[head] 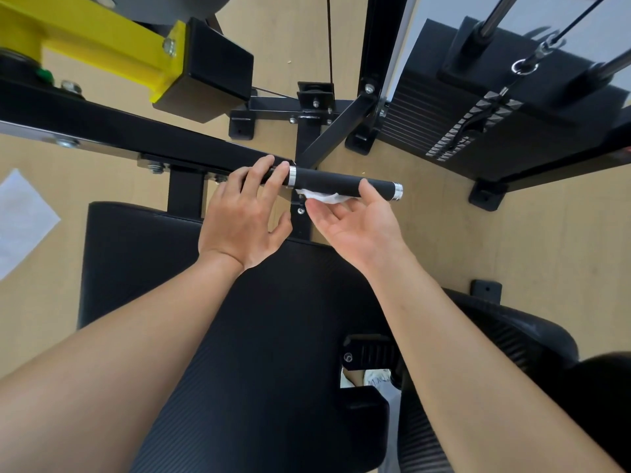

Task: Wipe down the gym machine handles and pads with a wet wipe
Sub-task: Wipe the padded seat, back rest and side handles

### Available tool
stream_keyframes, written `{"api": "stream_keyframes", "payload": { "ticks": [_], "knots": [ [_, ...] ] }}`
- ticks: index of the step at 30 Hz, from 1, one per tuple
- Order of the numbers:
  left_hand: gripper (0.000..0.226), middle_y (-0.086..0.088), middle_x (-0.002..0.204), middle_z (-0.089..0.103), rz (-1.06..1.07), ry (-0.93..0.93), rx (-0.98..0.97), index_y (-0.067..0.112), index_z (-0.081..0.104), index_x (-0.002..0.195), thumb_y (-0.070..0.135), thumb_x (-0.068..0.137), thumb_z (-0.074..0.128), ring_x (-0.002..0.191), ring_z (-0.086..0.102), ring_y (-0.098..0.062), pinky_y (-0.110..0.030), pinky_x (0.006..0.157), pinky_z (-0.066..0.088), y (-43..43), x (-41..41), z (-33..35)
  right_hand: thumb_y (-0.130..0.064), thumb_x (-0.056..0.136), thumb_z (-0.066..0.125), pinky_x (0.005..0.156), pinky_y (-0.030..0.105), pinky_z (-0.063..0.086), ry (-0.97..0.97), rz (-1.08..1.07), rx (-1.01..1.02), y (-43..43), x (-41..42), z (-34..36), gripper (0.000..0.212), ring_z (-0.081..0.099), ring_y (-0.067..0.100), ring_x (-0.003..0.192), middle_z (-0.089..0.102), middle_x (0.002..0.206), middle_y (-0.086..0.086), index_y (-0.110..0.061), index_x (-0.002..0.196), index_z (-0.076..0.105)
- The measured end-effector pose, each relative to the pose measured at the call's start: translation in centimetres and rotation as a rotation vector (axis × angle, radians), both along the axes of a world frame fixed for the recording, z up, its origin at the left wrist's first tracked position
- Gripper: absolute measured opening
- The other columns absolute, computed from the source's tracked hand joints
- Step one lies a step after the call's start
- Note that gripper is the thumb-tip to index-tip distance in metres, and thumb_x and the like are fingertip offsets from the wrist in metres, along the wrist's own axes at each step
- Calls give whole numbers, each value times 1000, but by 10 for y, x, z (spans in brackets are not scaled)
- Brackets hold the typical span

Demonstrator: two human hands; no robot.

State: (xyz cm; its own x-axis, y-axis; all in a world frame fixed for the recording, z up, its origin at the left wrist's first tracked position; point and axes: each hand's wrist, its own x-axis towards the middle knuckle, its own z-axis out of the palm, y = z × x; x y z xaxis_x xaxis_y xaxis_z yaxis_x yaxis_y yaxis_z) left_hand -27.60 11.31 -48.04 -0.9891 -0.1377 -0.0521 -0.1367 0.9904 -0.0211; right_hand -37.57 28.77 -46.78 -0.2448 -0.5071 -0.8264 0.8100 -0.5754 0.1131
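A black foam handle (329,180) with silver end rings juts right from the machine's black arm (136,131). My left hand (239,220) grips the bar just left of the inner silver ring, fingers curled over its top. My right hand (355,223) lies palm up beneath the handle. Its straight fingers press a white wet wipe (324,197) against the handle's underside, and its thumb touches the handle near the outer end. The black ribbed pad (266,336) lies below my forearms.
A black weight stack (444,131) with cable and guide rods stands at the upper right. A yellow machine arm (85,39) crosses the upper left. A white sheet (20,216) lies on the tan floor at left. A black chair (512,336) sits at lower right.
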Motion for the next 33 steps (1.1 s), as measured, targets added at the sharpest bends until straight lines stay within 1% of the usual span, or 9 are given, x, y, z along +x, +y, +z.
{"api": "stream_keyframes", "payload": {
  "ticks": [3,5,9,14,19,22,26,31,33],
  "knots": [
    [65,-10,155,43,1,0,4,16,38,155,44,98,49,126,50,-33,-46,98,48,0,0,0,-45,99,61,105,60,47,-50,-72,-64,12,-4,-3,58,61,52,118,64,127,32,-2,136,50],
    [65,-10,156,42,3,-8,-3,16,37,156,45,98,48,127,50,-33,-46,98,48,0,0,1,-47,96,64,107,62,45,-76,-145,-65,24,-6,-7,61,59,54,119,63,128,32,-5,137,50],
    [66,-10,156,41,5,-13,-5,17,36,156,45,98,48,128,49,-33,-46,99,48,-1,0,1,-46,96,64,107,61,45,-74,-183,-54,27,-3,-10,57,60,51,120,65,128,28,-7,136,53],
    [66,-11,155,43,4,-6,7,16,38,155,44,97,50,127,50,-35,-48,99,48,-1,0,1,-49,97,61,111,58,42,-77,-95,-148,-11,5,-2,58,58,49,125,63,130,29,-2,131,56],
    [67,-11,156,43,4,-16,7,16,37,155,44,95,51,128,49,-35,-48,100,48,1,-1,1,-52,95,61,110,58,42,-98,-114,-158,-9,2,-2,67,55,51,126,60,133,31,-2,139,48],
    [66,-12,156,43,5,-15,1,15,37,155,43,96,50,128,49,-36,-48,100,48,1,-1,2,-50,96,60,110,59,42,-95,-189,-82,10,-3,-4,62,54,52,126,60,133,30,-4,136,51],
    [67,-11,156,43,6,-13,4,14,38,155,42,95,50,128,49,-35,-47,99,48,1,-1,2,-45,97,61,112,58,40,-105,-249,-72,17,-3,-6,50,56,50,124,62,131,28,-6,129,57],
    [68,-11,156,42,11,-18,8,14,39,154,43,95,52,128,49,-36,-48,99,47,1,0,1,-51,98,57,113,58,39,-117,-196,-163,-5,2,-4,61,56,49,127,62,132,29,-2,135,54],
    [67,-11,156,43,8,-15,8,14,39,154,41,94,52,128,49,-36,-48,99,48,1,-1,1,-51,98,57,114,58,39,-128,-200,-148,-1,0,-4,62,55,49,127,61,132,30,-1,135,52]
  ]
}}
